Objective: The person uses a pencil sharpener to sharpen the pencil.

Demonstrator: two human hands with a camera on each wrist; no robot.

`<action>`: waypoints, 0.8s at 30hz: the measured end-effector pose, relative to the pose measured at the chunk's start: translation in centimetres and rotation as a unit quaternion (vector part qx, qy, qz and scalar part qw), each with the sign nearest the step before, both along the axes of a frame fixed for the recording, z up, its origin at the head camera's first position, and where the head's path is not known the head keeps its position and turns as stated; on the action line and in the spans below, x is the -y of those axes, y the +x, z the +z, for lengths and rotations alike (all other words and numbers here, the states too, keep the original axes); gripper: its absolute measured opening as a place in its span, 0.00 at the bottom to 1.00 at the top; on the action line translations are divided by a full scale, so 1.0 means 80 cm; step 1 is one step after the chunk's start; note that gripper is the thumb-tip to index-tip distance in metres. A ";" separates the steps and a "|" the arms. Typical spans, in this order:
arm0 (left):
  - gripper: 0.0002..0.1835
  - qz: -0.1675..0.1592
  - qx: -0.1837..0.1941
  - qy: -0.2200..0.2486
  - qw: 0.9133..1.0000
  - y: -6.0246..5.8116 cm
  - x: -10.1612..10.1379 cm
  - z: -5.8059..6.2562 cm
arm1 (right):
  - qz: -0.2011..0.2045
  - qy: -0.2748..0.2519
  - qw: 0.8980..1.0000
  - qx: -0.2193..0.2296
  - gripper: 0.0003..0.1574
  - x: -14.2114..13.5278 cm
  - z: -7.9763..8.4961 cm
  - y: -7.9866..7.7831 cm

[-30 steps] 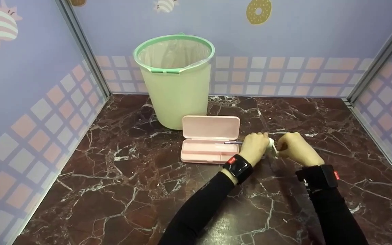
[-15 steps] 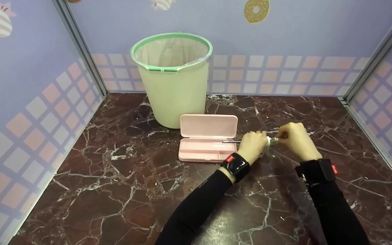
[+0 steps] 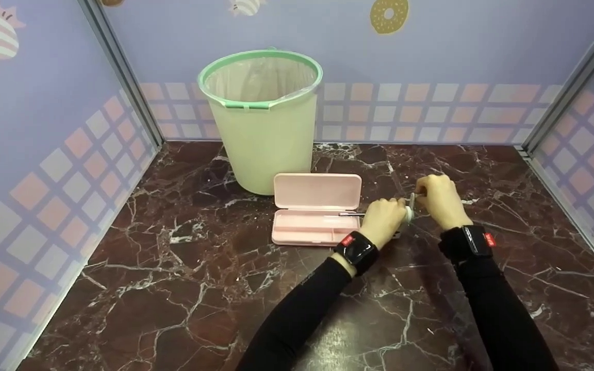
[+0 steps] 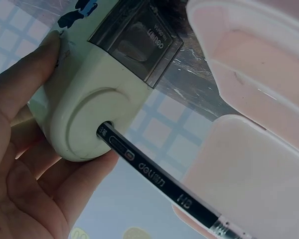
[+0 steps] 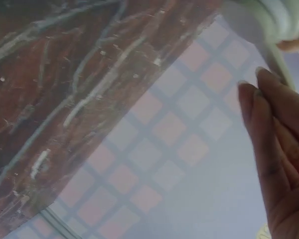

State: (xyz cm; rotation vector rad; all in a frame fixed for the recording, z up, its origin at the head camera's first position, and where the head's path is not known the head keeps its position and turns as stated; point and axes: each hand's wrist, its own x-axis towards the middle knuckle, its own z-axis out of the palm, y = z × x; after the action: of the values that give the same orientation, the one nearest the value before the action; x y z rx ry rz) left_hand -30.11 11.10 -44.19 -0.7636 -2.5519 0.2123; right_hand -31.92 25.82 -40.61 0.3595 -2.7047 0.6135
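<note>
Pinching the crank [image 5: 273, 60] with my right grip [image 3: 442, 200] | left grip [image 3: 383, 218] clasping the sharpener [image 4: 84, 112] | pencil [image 4: 159, 175] inserted, sharpening seemingly unfinished

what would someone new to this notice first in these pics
Most likely the tall pale green bin, standing at the back left of centre, with the open pink pencil case in front of it. Next, just right of that, the left hand grips a sharpener with a dark pencil in its hole, while the right hand pinches its crank.
</note>
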 end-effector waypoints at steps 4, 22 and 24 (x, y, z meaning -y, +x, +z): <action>0.16 -0.005 0.001 0.002 1.000 -0.001 0.001 0.001 | 0.000 -0.002 1.000 -0.001 0.06 0.000 -0.007 -0.010; 0.14 -0.008 -0.007 0.015 1.000 0.000 0.002 0.000 | 0.054 0.013 0.994 0.093 0.11 -0.009 -0.055 -0.046; 0.15 -0.006 -0.005 0.010 1.000 0.000 0.003 -0.001 | 0.056 0.017 0.993 0.099 0.11 -0.008 -0.054 -0.045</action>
State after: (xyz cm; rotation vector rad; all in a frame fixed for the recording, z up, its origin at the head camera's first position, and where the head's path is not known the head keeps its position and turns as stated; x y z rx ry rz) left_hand -30.15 10.87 -44.26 -0.7676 -2.5361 0.1867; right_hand -35.50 26.50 -44.93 0.4857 -2.9022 0.6683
